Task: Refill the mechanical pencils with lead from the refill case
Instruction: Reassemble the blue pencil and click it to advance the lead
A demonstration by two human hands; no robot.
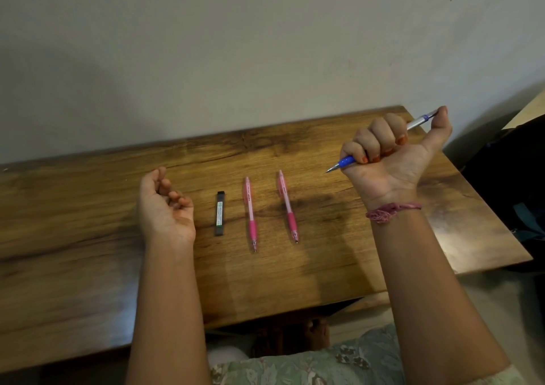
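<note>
My right hand (392, 154) grips a blue and silver mechanical pencil (415, 123) in a fist above the table's right side, thumb on its back end, tip pointing left. Two pink mechanical pencils (250, 212) (287, 204) lie side by side on the wooden table (88, 252), tips toward me. A dark lead refill case (219, 213) with a green label lies just left of them. My left hand (165, 204) rests palm up on the table left of the case, fingers loosely curled, holding nothing.
The table stands against a plain wall (265, 45). Its right edge drops off next to dark objects (513, 184) on the floor. Floral cloth (309, 367) on my lap shows below the front edge.
</note>
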